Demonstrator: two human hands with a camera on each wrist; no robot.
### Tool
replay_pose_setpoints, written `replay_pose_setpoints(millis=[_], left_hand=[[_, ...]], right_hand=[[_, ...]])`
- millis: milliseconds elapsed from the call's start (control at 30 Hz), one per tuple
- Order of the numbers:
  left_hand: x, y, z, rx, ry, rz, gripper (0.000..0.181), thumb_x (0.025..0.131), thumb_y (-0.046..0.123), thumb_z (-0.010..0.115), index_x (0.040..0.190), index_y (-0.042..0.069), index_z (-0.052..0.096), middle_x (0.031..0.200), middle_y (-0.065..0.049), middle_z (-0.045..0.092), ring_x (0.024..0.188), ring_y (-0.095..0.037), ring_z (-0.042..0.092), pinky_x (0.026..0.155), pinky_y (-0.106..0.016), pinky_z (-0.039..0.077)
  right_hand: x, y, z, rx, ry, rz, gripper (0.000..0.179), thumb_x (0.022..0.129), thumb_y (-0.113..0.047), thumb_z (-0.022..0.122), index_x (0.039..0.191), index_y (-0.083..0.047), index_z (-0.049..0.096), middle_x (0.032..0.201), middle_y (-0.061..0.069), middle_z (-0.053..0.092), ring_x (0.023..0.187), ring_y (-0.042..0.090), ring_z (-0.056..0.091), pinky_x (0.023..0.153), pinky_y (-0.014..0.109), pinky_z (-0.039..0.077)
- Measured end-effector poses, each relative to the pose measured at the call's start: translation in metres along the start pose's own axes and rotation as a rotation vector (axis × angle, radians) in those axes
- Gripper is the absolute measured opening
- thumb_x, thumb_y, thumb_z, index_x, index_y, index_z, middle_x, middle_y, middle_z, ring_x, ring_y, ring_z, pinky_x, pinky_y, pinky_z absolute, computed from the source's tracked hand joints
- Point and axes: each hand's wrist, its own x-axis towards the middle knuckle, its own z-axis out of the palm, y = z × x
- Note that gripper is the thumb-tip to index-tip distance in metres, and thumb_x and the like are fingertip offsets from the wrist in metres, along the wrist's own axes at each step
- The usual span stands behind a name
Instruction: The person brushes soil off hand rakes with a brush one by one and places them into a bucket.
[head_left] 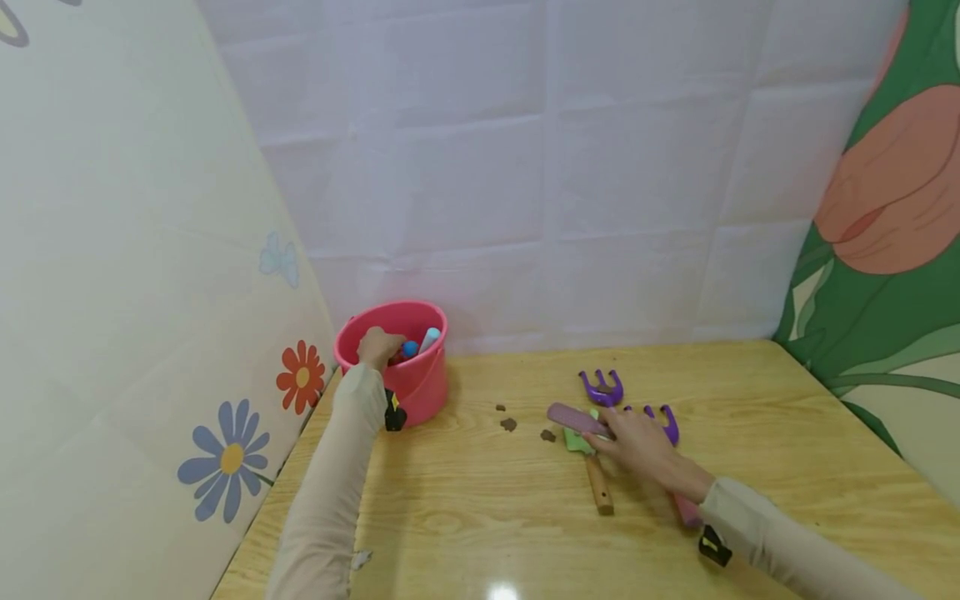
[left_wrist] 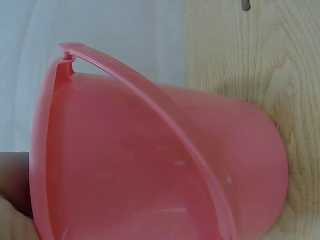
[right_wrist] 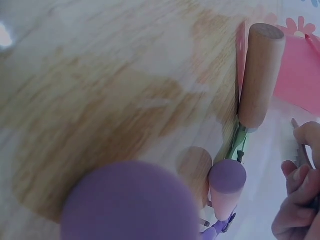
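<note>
Mauve tool [head_left: 573,417]: I log it pinched in the right hand [head_left: 641,444], long axis running left from there, roughly bucketward. Left hand [head_left: 377,346] reaches into the bucket [head_left: 422,393]; its grip I cannot tell.

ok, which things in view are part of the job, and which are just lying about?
Likely in the job:
- pink bucket (left hand inside)
- mauve oblong tool (in right hand)

Lying about, apparently:
- two purple hand forks
- wooden-handled green tool
- brown crumbs
</note>
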Motion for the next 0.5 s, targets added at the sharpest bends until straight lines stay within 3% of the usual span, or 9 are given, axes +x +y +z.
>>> replay_pose_setpoints(millis=[500], left_hand=[[0.0014, 0.001, 0.0024, 0.016, 0.013, -0.032, 0.015, 0.086, 0.016, 0.067, 0.082, 0.003, 0.06, 0.062, -0.004, 0.055, 0.057, -0.017, 0.055, 0.055, -0.027, 0.046]], right_hand=[[-0.0025, 0.0002, 0.0016, 0.019, 0.001, 0.007, 0.03, 0.089, -0.029, 0.074, 0.076, -0.016, 0.05, 0.061, -0.007, 0.037, 0.05, 0.006, 0.033, 0.045, 0.022, 0.028]])
